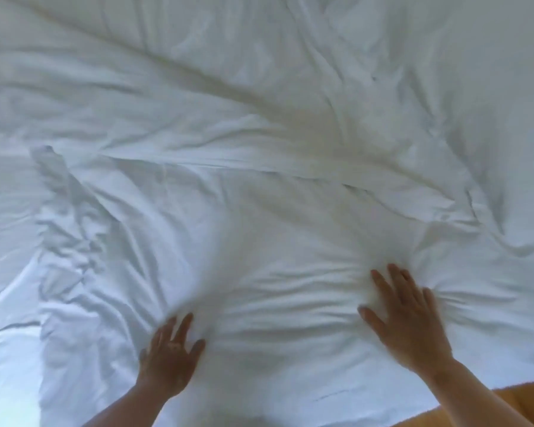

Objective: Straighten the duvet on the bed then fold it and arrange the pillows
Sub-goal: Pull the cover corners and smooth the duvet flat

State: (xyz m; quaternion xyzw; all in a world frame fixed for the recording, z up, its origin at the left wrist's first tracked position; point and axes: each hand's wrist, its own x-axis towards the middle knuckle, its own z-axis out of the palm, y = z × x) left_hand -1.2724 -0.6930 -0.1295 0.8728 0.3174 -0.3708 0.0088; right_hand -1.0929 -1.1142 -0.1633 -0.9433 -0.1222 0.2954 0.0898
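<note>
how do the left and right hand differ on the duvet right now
The right hand lies farther up the duvet than the left hand. The right hand's fingers are spread wide; the left hand's sit closer together. Both lie palm down on the duvet, gripping nothing.

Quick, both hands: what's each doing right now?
Left hand: open, fingers spread on the wrinkled white fabric duvet.
Right hand: open, flat on the same duvet.

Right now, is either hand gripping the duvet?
No, the left hand and right hand press flat on the duvet, fingers straight.
</note>
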